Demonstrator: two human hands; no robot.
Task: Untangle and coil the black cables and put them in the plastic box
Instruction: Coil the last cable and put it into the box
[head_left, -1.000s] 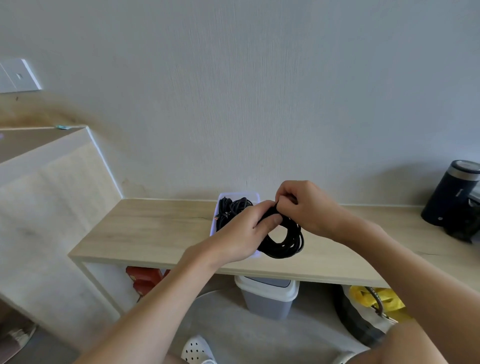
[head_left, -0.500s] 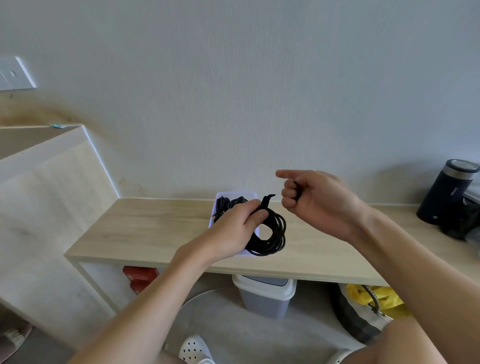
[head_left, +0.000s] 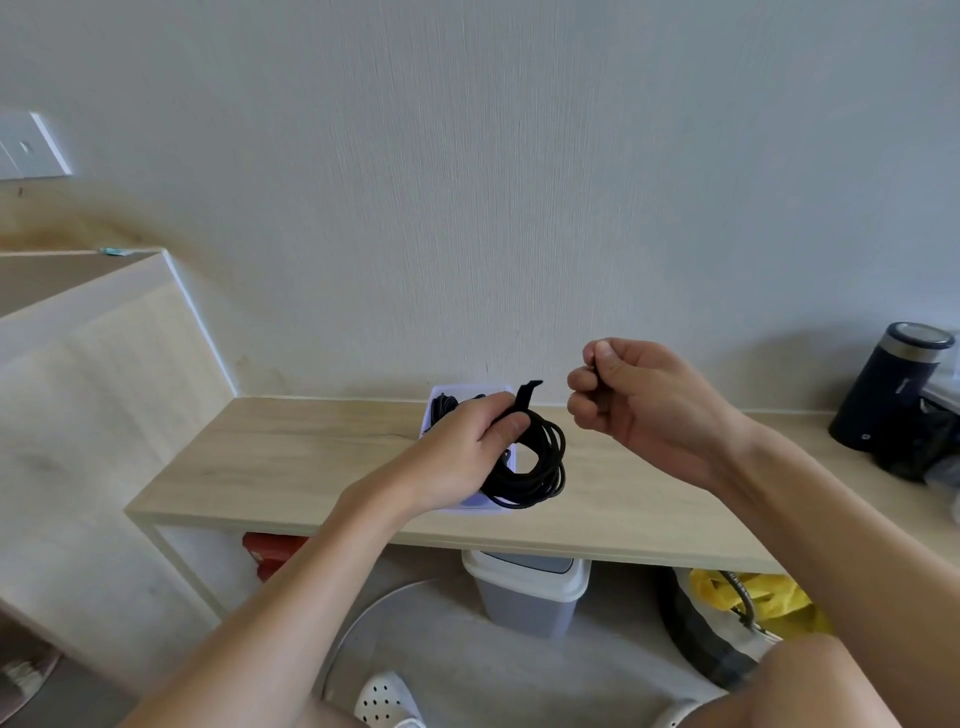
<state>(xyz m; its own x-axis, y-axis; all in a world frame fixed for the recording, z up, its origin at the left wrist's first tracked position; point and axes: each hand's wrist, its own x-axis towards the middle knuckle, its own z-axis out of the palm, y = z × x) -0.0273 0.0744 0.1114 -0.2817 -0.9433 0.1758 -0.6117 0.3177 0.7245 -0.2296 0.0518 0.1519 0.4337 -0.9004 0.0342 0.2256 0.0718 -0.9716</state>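
We hold the coil (head_left: 543, 470) over the box (head_left: 470, 389).
Our left hand (head_left: 467, 449) reaches in from the near left, thumb and fingers curled round the coil's left side. Just right of it, our right hand (head_left: 641, 408) hovers in a loose fist, gripping nothing.

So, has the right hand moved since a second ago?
Yes: the right hand drew rightward, away from the white plastic box, off the coiled black cable.

Dark flask (head_left: 891, 387), grey bin (head_left: 527, 592) (underneath)
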